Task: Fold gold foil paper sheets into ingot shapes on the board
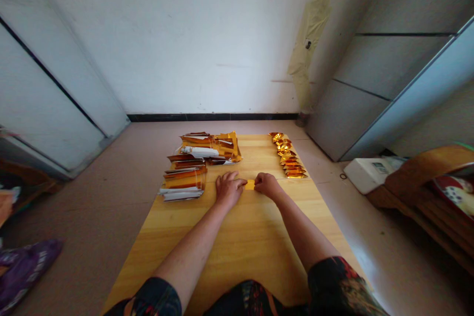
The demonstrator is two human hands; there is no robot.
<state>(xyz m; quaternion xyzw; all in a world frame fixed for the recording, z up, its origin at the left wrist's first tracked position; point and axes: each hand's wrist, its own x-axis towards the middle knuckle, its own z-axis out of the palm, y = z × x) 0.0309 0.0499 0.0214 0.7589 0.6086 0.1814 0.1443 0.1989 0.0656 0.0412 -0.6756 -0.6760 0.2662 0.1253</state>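
A small piece of gold foil paper [250,184] lies on the wooden tabletop between my hands. My left hand [228,190] is at its left end, thumb and a fingertip closed on the edge while the other fingers stretch forward. At the right end, my right hand [268,185] pinches the paper with its fingers curled. Left of my hands are stacked bundles of gold and white paper [185,177], with more gold paper [225,145] behind. A row of shiny folded gold foil pieces [291,160] runs along the table's right side.
The wooden table [240,247] reaches from my body toward a white wall [203,34]. On the floor at right stand a grey cabinet [359,79], a white box [370,175] and wooden furniture [414,197]. A purple bag [29,271] lies at lower left.
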